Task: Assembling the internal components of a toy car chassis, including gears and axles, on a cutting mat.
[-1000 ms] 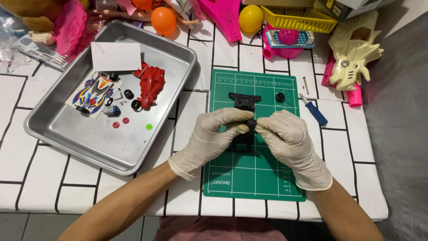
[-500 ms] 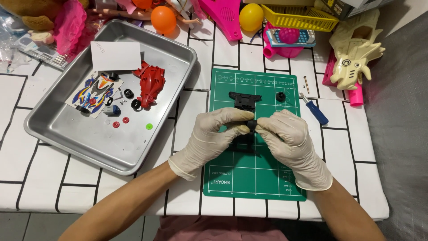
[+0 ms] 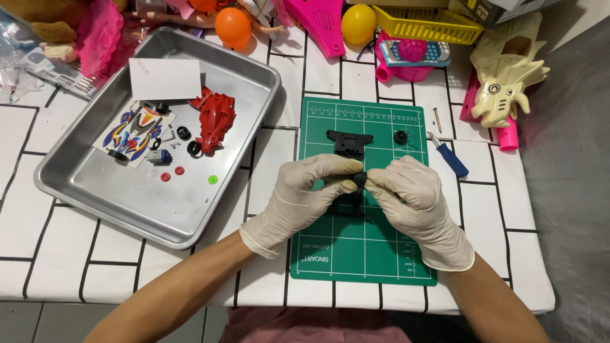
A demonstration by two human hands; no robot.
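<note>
Both hands wear pale gloves and meet over a green cutting mat (image 3: pixel 381 254). My left hand (image 3: pixel 305 200) and my right hand (image 3: pixel 410 194) pinch a small black wheel (image 3: pixel 360 180) fitted on a black toy car chassis (image 3: pixel 348 203), most of which the hands hide. A second black chassis piece (image 3: pixel 348 143) lies on the mat just beyond the hands. A loose black wheel (image 3: pixel 400 136) sits to its right.
A steel tray (image 3: pixel 89 190) at left holds a red car shell (image 3: pixel 215 121), a sticker sheet (image 3: pixel 136 130), a white card (image 3: pixel 165 78), small wheels and bits. A blue screwdriver (image 3: pixel 450 154) lies right of the mat. Toys crowd the table's far edge.
The hands have stayed almost in place over the mat, with the fingertips drawn a little closer together on the black wheel.
</note>
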